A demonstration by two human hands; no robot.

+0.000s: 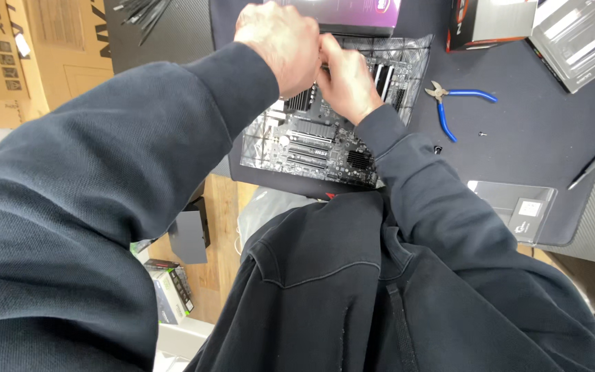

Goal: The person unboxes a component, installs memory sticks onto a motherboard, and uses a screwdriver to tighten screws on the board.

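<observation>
Both hands work close together over the black computer motherboard (325, 138), which lies on a clear anti-static bag near the far edge of the dark surface (538, 138). Left hand (278, 43) and right hand (344, 77) touch, fingers curled; what they pinch cannot be told. Blue-handled metal cutting pliers (457, 103) lie just right of the board.

Both arms are covered by long dark navy sweatshirt sleeves with ribbed cuffs at the wrists. The torso garment matches, with visible shoulder seams. The hands are bare.
</observation>
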